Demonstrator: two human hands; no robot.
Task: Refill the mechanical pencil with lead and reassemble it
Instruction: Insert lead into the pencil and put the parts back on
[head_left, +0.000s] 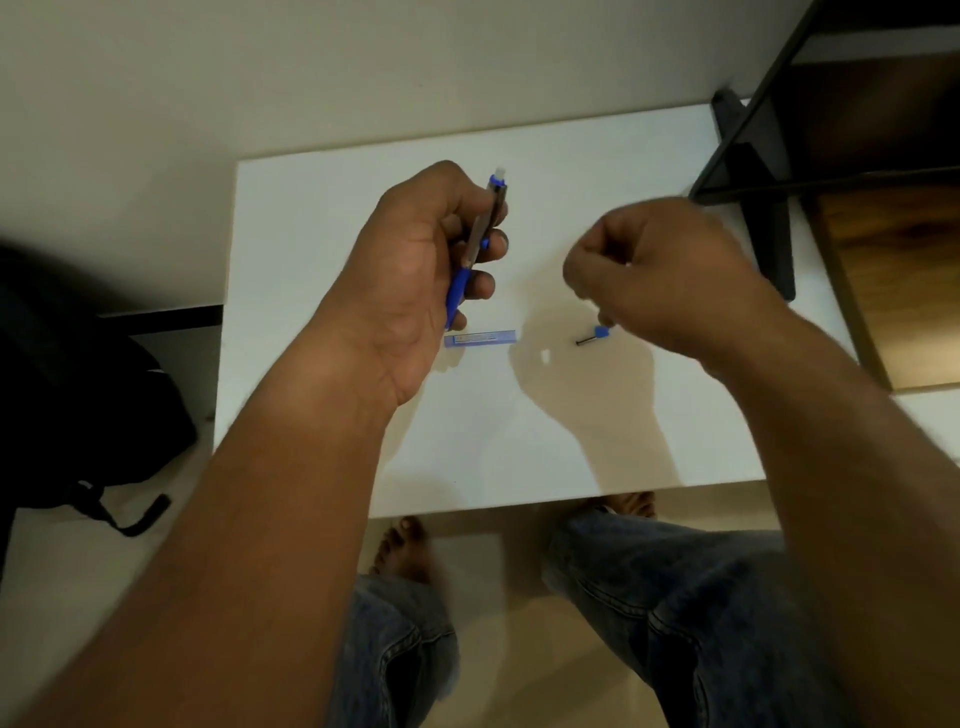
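Observation:
My left hand (421, 270) grips a blue and grey mechanical pencil (480, 239), held tilted with its white eraser end pointing up and away. My right hand (660, 270) hovers blurred to the right of it, fingers curled shut; whether something thin is pinched in them is too small to see. On the white table (363, 197) below lie a clear blue lead case (482, 338), a small blue pencil tip piece with a black point (593, 335), and a tiny white bit (545, 356).
A black metal stand or frame (753, 171) stands at the table's far right corner. A black bag (78, 389) lies on the floor to the left. My knees in jeans (675, 597) and bare feet show below the table's near edge.

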